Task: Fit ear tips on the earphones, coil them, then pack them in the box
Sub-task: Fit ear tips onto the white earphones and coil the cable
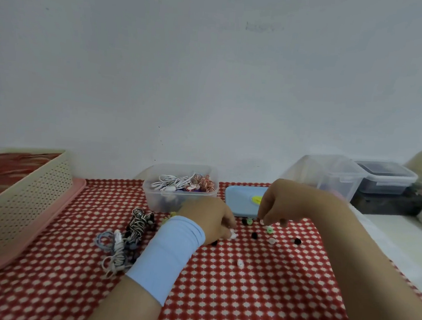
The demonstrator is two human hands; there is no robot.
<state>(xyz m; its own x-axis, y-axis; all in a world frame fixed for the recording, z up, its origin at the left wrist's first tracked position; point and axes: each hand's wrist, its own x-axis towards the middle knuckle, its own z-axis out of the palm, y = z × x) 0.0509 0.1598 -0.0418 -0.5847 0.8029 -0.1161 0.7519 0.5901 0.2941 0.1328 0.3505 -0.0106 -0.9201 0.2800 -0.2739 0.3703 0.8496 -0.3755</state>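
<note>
L hand (207,219), ctr of frame, pinches small white piece (233,234); R hand (276,206) reaches down among ear tips (270,230), grip cannot tell.

On the red-checked cloth (243,303), the left hand (207,220) pinches a small white piece (234,235) (too blurred to name), while the right hand (274,206) dips its fingertips (263,219) among scattered ear tips (270,230). Near the cloth's far edge stands a clear box (150,198) of coiled earphones (177,182), with a blue lid (239,200) just beside it.
</note>
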